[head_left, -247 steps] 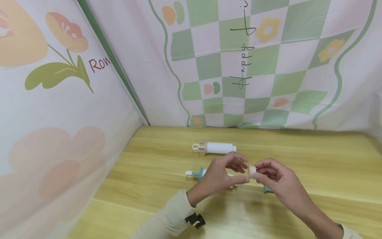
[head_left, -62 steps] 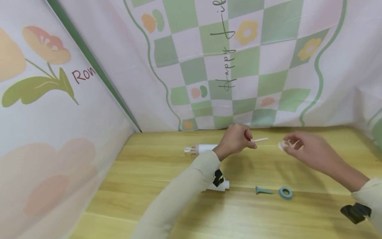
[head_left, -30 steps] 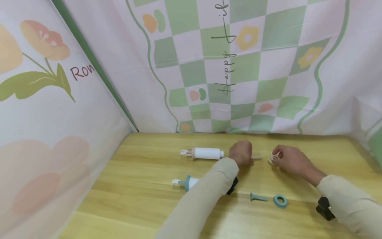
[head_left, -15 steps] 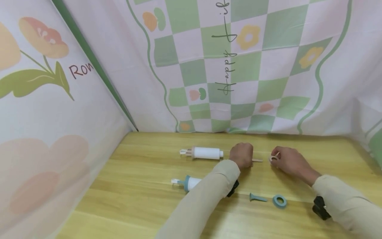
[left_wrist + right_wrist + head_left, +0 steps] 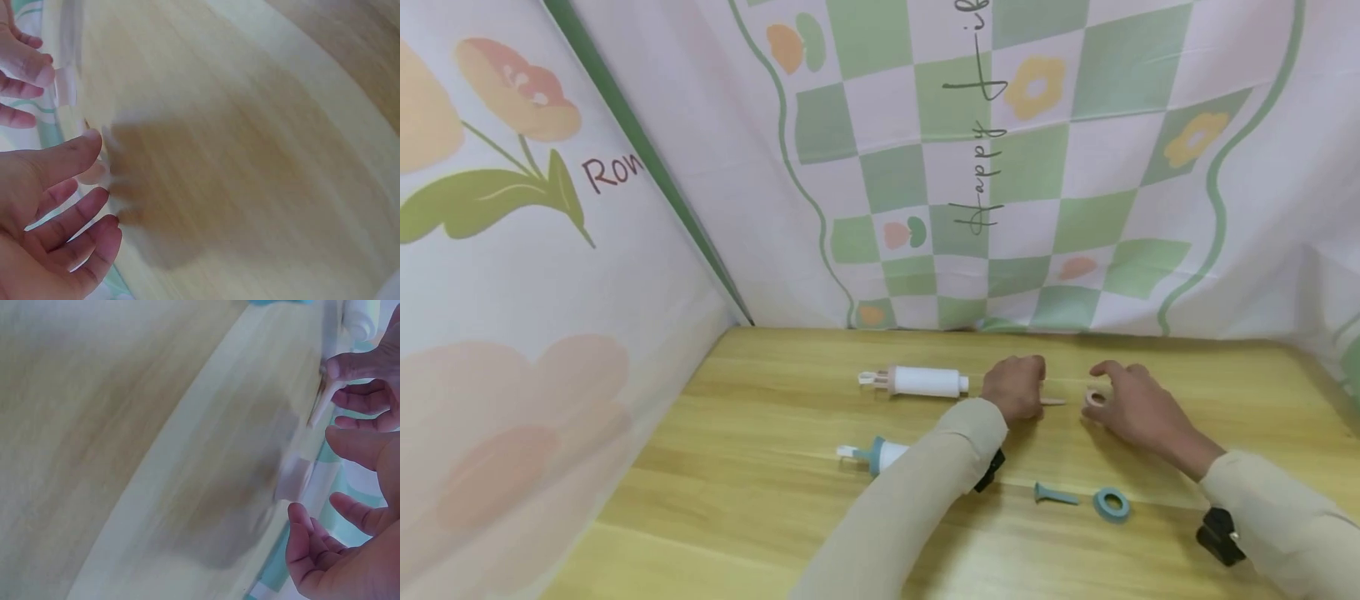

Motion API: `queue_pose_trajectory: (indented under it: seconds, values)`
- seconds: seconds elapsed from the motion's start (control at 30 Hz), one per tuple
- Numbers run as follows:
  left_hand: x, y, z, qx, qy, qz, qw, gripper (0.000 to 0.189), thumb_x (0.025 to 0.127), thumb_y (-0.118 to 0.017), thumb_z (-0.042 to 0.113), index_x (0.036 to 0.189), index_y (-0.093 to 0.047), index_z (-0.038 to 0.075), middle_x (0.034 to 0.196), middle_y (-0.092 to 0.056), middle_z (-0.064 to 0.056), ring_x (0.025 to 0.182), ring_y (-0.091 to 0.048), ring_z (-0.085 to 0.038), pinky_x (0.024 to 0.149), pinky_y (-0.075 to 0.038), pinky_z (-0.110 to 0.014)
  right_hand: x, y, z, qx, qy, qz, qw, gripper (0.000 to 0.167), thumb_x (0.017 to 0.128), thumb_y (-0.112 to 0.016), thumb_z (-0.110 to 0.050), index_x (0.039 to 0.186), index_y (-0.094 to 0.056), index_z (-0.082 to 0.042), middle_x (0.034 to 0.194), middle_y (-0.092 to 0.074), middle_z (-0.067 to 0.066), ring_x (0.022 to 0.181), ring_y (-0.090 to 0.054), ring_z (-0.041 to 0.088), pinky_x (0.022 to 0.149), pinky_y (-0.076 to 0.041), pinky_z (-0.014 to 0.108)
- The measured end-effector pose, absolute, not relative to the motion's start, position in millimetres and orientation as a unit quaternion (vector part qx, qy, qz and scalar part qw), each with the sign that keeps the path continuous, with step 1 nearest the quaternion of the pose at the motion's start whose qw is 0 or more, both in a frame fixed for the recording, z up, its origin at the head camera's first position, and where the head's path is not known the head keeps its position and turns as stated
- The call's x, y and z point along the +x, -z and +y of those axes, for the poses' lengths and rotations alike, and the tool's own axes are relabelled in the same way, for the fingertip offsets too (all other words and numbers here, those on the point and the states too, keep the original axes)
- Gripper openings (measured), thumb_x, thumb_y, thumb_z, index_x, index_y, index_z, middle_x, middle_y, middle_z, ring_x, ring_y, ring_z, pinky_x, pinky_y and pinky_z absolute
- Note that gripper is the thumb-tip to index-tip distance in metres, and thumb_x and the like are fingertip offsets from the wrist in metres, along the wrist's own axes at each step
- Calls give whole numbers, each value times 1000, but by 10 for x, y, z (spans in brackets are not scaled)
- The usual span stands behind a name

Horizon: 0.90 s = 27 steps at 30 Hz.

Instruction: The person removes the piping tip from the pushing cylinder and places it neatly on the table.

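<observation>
In the head view my left hand [image 5: 1013, 387] is at the back of the table, over the wide end of a small beige peg [image 5: 1052, 402] that lies there. The left wrist view shows its thumb and fingers relaxed and apart around the peg's head [image 5: 94, 172]. My right hand [image 5: 1138, 408] is just to the right, thumb and fingers spread about a beige ring [image 5: 1095, 398] on the table. The right wrist view shows gaps between those fingertips and the ring [image 5: 294, 478]. Left of my left hand lies a white tube [image 5: 927, 381] with a beige collar and white loop end.
Nearer the front, a white tube with a teal collar [image 5: 877, 456] lies partly under my left sleeve [image 5: 917, 492]. A teal peg [image 5: 1056, 495] and teal ring [image 5: 1112, 505] lie to its right. Patterned cloth [image 5: 955, 275] borders the wooden table [image 5: 715, 500] behind and at left.
The beige piece my hands held together has become a separate peg and ring. Both were lowered to the table at the back. My right fingers have just spread from the ring.
</observation>
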<state>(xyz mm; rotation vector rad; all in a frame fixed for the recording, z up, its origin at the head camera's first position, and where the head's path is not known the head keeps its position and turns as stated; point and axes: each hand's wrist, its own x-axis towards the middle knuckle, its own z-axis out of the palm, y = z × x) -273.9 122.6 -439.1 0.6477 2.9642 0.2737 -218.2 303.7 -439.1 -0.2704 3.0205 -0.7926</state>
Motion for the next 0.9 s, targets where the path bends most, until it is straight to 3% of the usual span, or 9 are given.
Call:
queue_pose_trajectory:
  seconds: [0.27,0.43,0.7,0.9]
  values:
    - [-2745,4408,1217,212,-109,970,58,57,71,-94,27,121,-66,25,104,-67,10,89,-61,-5,72,-50,-20,-2065,4351,3033,-75,265,961,5,74,86,-77,-31,135,-43,12,119,-41,44,99,-50,51,70,-47,60]
    - [-2747,4353,1133,226,-129,964,50,61,71,-93,28,124,-64,24,112,-67,9,97,-61,-7,78,-48,-18,-1993,4327,3050,-73,258,963,6,77,91,-72,-40,137,-41,13,120,-42,45,97,-53,52,67,-49,57]
    - [-2764,3930,794,287,-147,944,63,60,79,-88,29,131,-61,19,128,-64,5,111,-59,-11,90,-45,-19,-1853,4165,3054,-80,220,972,1,78,94,-68,-42,137,-40,17,116,-45,48,100,-49,57,69,-47,63]
    - [-2687,3677,415,296,-112,947,64,63,82,-85,33,137,-58,19,137,-59,4,125,-52,-17,102,-42,-28,-1715,4192,3162,-86,197,976,-28,73,94,-68,-39,135,-43,16,116,-47,47,102,-47,59,71,-45,67]
